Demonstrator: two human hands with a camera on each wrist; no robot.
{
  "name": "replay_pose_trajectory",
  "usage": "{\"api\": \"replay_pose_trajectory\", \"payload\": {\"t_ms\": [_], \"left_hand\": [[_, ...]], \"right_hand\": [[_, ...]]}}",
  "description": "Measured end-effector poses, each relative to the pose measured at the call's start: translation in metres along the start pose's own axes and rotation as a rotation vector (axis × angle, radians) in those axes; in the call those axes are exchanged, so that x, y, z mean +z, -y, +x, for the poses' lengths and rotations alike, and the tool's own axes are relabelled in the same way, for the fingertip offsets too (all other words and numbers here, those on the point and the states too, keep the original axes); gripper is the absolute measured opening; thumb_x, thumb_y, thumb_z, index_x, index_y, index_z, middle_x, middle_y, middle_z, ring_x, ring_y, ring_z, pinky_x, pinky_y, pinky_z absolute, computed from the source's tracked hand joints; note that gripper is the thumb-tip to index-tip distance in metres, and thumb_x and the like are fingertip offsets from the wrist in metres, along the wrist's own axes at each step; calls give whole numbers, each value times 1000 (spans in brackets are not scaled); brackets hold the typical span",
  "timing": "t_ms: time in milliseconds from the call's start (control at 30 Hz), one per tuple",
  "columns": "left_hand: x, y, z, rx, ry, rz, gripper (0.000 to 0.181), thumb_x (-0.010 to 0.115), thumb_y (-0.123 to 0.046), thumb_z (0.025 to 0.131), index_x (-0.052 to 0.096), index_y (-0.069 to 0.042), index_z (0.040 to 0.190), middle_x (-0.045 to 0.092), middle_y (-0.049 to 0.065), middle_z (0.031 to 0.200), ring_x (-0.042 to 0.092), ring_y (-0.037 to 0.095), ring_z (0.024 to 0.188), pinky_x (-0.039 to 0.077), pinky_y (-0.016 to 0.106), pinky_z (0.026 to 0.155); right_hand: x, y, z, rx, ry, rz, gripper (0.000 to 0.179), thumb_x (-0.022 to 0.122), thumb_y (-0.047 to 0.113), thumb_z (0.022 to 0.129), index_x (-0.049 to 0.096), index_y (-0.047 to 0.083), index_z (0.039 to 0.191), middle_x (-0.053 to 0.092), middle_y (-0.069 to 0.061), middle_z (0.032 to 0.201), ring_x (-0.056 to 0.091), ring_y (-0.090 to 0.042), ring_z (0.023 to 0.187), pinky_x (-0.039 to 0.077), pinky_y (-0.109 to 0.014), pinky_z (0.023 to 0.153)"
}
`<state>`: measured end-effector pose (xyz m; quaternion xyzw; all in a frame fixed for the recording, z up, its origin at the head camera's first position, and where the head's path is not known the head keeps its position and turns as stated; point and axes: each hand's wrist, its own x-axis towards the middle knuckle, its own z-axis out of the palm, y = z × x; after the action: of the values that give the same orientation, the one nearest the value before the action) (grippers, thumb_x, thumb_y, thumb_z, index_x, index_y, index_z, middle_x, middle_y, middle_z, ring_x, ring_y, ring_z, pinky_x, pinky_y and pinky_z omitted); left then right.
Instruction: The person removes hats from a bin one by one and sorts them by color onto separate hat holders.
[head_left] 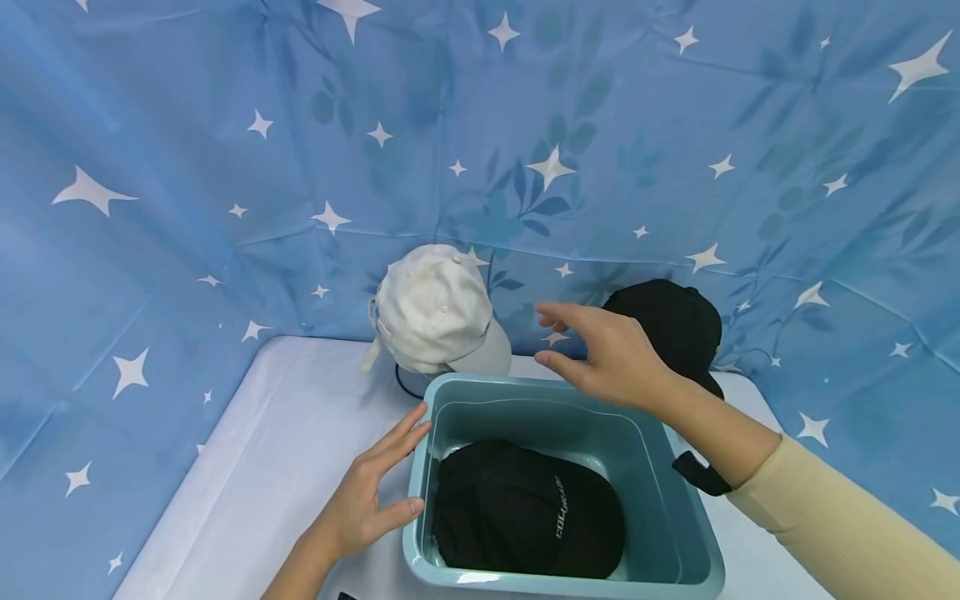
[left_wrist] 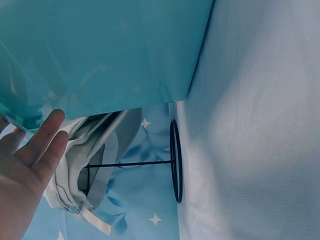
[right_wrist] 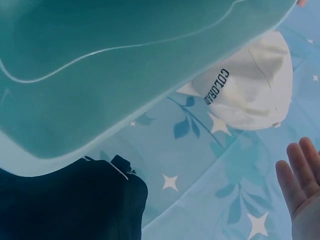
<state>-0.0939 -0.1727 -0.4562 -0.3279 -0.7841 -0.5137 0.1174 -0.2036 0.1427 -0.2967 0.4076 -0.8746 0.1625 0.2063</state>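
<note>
A teal plastic basin [head_left: 675, 590] stands on the table. Inside it lies a black cap [head_left: 517, 508] with white lettering on its front. My left hand [head_left: 367, 492] is at the basin's left wall, fingers extended along the rim; the left wrist view shows them against the outside. Above the back rim my right hand [head_left: 607, 350] hovers with loosely bent fingers and holds nothing. A white cap [head_left: 435, 308] sits behind the basin on a thin black wire stand [left_wrist: 173, 161]. Partly hidden by my right arm, another black cap [head_left: 671, 321] is at the back right.
White cloth covers the table [head_left: 247, 467]. Close behind it hangs a blue curtain [head_left: 420, 183] with white stars, which also closes off both sides. A black strap [head_left: 701, 473] is on my right wrist. A small dark object [head_left: 347, 596] shows at the bottom edge.
</note>
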Motion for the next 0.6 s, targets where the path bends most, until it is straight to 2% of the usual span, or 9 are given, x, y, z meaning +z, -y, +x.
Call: {"api": "replay_pose_trajectory", "payload": {"t_ms": [200, 367, 600], "left_hand": [[0, 0, 0, 1, -2, 3, 70, 62, -21, 81, 37, -10, 146, 24, 13, 154, 30, 29, 138, 36, 39, 104], [0, 0, 0, 5, -3, -2, 70, 62, -21, 81, 37, -10, 146, 24, 14, 154, 30, 30, 138, 37, 39, 103], [1, 0, 0, -5, -4, 4, 70, 61, -22, 81, 37, -11, 146, 25, 12, 154, 31, 29, 138, 38, 41, 102]], "right_hand": [[1, 3, -12, -17, 43, 4, 57, 70, 37, 83, 54, 15, 133, 67, 4, 109, 64, -10, 93, 50, -29, 61], [1, 4, -23, -14, 84, -17, 58, 69, 41, 82, 55, 15, 131, 66, 3, 114, 65, -12, 96, 54, -34, 70], [0, 4, -35, -51, 97, -32, 60, 72, 40, 79, 56, 14, 131, 68, 5, 108, 65, -9, 92, 54, -31, 68]]}}
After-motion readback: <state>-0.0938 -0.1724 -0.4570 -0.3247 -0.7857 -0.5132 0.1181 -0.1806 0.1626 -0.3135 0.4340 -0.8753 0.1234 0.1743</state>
